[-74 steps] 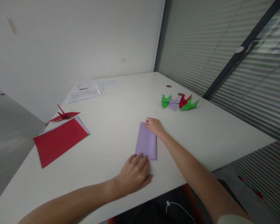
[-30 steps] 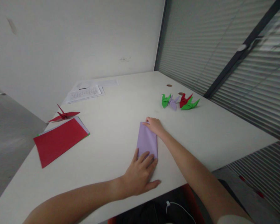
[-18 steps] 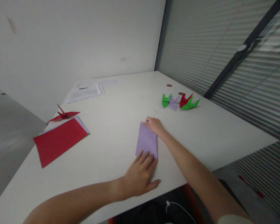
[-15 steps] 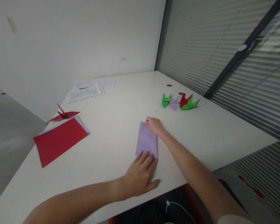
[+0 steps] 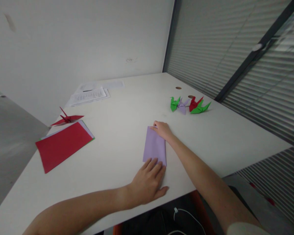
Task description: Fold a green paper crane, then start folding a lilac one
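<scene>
A purple sheet of origami paper point(image 5: 154, 145), folded into a tall rectangle, lies flat on the white table point(image 5: 112, 147) in front of me. My left hand point(image 5: 149, 181) rests palm down at its near end, fingers stretched over the lower edge and thumb spread to the right. At the far right corner, my right hand point(image 5: 163, 130) has its fingers curled in and its thumb on the paper, gripping that edge. What lies under the right hand's fingers is hidden.
Left of the purple paper lies a stack of red, purple and green sheets point(image 5: 65, 147), with a red paper crane point(image 5: 67, 118) just behind. Several small folded cranes point(image 5: 178, 105) stand at the right. Printed papers point(image 5: 88, 96) with a pen are at the back left.
Both hands stay on the purple paper with almost no movement. The whole view has shifted very slightly.
</scene>
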The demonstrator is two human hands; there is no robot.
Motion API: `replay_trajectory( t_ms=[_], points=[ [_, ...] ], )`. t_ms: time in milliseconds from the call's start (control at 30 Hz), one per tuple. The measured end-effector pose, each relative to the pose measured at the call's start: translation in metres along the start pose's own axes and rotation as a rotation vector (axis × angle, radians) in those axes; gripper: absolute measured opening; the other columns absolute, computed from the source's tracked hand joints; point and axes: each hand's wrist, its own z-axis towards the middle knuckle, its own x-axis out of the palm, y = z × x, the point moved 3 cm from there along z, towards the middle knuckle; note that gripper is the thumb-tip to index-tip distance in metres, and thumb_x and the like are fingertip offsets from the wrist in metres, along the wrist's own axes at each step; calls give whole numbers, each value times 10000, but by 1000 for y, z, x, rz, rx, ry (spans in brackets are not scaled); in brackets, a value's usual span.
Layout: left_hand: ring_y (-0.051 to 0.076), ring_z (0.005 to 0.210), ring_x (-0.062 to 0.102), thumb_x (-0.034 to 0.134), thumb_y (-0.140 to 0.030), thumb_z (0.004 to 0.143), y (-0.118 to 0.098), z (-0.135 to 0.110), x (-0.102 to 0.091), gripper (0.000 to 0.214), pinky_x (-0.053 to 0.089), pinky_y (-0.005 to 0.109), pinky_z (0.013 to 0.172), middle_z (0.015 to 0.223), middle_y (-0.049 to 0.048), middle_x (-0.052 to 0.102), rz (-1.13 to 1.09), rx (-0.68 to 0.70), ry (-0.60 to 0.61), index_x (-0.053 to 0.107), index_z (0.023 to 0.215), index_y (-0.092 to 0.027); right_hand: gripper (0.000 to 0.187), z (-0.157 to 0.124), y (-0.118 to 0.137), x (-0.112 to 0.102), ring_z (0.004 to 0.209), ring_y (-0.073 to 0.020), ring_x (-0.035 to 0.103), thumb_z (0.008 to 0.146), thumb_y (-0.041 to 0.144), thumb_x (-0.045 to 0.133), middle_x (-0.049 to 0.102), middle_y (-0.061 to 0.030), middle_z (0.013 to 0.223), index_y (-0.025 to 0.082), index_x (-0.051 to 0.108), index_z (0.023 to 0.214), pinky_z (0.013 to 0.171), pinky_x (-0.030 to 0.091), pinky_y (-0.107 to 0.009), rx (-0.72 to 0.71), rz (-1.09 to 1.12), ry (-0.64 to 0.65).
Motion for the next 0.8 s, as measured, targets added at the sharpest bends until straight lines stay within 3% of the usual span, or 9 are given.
replay_trajectory(
  t_ms=[300, 800],
  points=[
    [348, 1298, 379, 353, -569, 914, -1, -3, -7, 607, 205, 650, 1077, 1370, 120, 506, 23, -86, 59, 427, 1383, -190, 295, 1, -1, 3, 901, -224, 641, 903, 472, 521, 711, -85, 947, 200, 619, 961, 752, 399, -299, -4, -23, -4],
    [344, 1273, 396, 329, -574, 918, 0, -2, -6, 617, 237, 609, 1076, 1362, 122, 512, 16, -81, 54, 454, 1361, -163, 280, 0, -1, 0, 887, -207, 640, 905, 464, 525, 710, -84, 945, 202, 611, 957, 751, 386, -286, -30, -3, 9]
  ],
)
